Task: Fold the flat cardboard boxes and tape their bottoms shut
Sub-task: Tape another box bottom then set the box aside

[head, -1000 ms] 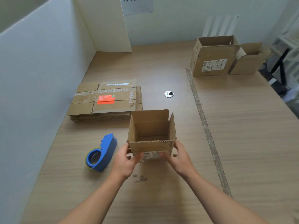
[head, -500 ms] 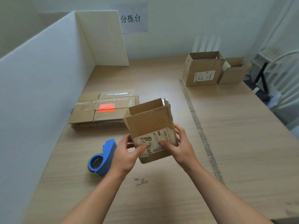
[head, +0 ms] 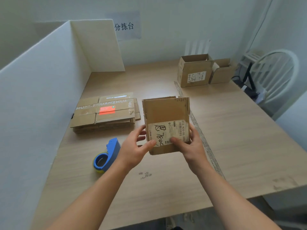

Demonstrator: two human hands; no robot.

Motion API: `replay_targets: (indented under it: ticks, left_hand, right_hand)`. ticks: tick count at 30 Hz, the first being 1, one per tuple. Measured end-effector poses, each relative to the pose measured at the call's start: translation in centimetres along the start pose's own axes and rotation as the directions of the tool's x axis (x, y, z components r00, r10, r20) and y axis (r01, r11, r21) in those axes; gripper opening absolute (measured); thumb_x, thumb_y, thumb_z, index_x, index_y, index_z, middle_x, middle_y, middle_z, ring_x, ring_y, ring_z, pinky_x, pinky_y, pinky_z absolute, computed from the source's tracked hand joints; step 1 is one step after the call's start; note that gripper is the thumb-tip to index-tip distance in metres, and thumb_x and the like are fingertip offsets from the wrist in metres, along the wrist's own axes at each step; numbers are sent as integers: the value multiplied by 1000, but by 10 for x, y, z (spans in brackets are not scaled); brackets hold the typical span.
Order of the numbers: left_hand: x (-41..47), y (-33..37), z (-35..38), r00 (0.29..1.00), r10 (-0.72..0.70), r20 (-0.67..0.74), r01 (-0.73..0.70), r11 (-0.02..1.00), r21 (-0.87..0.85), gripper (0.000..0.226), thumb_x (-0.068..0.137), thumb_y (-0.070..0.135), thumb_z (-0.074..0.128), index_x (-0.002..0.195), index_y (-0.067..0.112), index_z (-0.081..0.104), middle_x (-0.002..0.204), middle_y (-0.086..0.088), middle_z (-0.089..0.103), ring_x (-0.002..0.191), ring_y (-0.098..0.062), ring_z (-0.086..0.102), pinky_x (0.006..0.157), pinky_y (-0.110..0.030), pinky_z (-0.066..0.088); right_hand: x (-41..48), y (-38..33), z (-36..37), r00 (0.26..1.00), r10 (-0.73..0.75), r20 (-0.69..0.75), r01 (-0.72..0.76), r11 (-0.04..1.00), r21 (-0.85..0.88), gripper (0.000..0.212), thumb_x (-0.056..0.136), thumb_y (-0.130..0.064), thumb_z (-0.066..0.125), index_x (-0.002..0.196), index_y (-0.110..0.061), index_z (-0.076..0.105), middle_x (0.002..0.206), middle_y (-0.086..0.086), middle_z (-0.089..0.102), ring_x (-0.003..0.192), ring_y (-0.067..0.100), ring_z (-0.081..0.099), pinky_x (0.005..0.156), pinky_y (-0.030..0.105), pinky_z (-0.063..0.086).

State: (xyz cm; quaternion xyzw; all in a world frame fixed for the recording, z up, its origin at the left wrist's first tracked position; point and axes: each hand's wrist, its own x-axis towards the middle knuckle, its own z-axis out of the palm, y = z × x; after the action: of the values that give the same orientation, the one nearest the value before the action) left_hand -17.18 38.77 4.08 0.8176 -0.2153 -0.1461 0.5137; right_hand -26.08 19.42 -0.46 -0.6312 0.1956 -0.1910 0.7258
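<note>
box: held up off the desk between both hands, in front of the person; one broad brown side faces the camera, and the flaps at its upper end stand straight, the right one with a ragged edge. its bottom is out of sight, so i cannot tell whether it is taped.
left hand: grip holding the box at its lower left edge, thumb on the facing side, fingers curled behind.
right hand: grip holding the box at its lower right edge, thumb on the label, fingers round the side.
label: white, with barcodes and black handwriting, on the lower half of the facing side.
stack: flat cartons lying on the desk left of the box, near the partition; an orange sticker is on the top one.
tape dispenser: blue, on the desk just left of the left hand, nearer the person than the stack.
strip: grey, running across the desk from far to near, passing behind the right hand.
big box: open and upright at the far right of the desk.
small box: open, just beside the big box on its right.
partition: white, along the desk's left side and far left corner.
sign: paper on the back wall with three black characters.
chair: white, round-backed, beyond the desk's right edge.
</note>
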Motion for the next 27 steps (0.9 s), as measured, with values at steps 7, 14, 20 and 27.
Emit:
replay_targets:
  ticks: [7, 14, 20, 27]
  left_hand:
    - [32, 20, 8, 977, 156, 143, -208, 833, 513, 63, 90, 42, 68, 145, 22, 46, 137, 6, 52, 125, -10, 50, 102, -30, 44]
    - [114, 60, 57, 921, 167, 353, -389, 468, 793, 55, 95, 51, 53, 143, 27, 44, 143, 6, 45, 126, -19, 46, 102, -35, 40]
    - [214, 93, 149, 894, 131, 428, -446, 338, 828, 52, 96, 50, 50, 142, 26, 45, 141, 4, 48, 129, -21, 44, 101, -35, 38]
    - [326, 123, 246, 909, 21, 416, -395, 363, 844, 49, 97, 46, 48, 142, 26, 45, 139, 3, 51, 125, -23, 49, 97, -36, 41]
  right_hand:
    - [21, -16, -49, 980, -28, -195, 31, 999, 16, 79, 61, -37, 90, 130, -44, 51, 114, -14, 69, 110, 17, 67, 91, 49, 57]
    - [74, -23, -136, 944, -62, -325, 40, 996, -75, 74, 73, -26, 87, 134, -38, 47, 118, -13, 65, 111, 12, 64, 90, 45, 58]
    - [160, -20, -232, 937, -45, -345, -9, 988, -152, 75, 74, -27, 87, 136, -37, 45, 119, -14, 65, 111, 10, 62, 95, 43, 56]
    - [283, -17, -322, 958, 2, -288, -70, 972, -225, 76, 76, -28, 85, 139, -36, 43, 122, -12, 64, 113, 9, 62, 99, 42, 54]
